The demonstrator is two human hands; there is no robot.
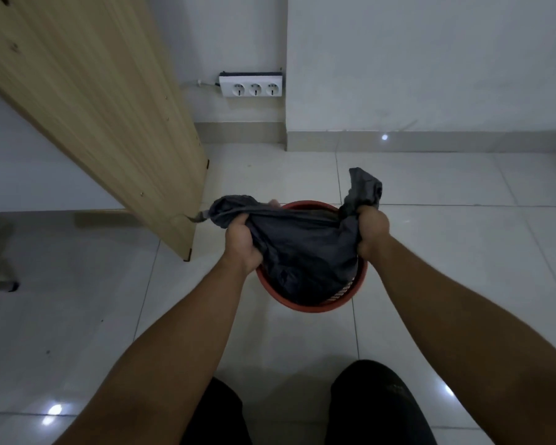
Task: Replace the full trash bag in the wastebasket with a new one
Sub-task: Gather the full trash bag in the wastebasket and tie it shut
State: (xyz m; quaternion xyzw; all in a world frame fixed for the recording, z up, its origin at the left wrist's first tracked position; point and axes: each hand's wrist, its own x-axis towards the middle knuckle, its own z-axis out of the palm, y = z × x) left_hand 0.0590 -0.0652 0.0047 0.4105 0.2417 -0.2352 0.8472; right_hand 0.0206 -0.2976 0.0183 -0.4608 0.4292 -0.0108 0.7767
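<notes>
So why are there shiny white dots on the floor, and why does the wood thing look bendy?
In the head view, the dots are lamp glare on the glossy tile floor, brightest at bottom left. The wooden panel leans and curves from wide-angle distortion. The room is dim. The left hand and right hand gripping the dark bag look slightly soft.

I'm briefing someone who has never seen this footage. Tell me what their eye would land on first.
First, the dark trash bag at centre, its gathered top gripped by the left hand and the right hand. It sits in a red wastebasket on the pale tiled floor. Next, the slanting wooden panel at upper left, and the white triple socket strip low on the wall behind.
</notes>
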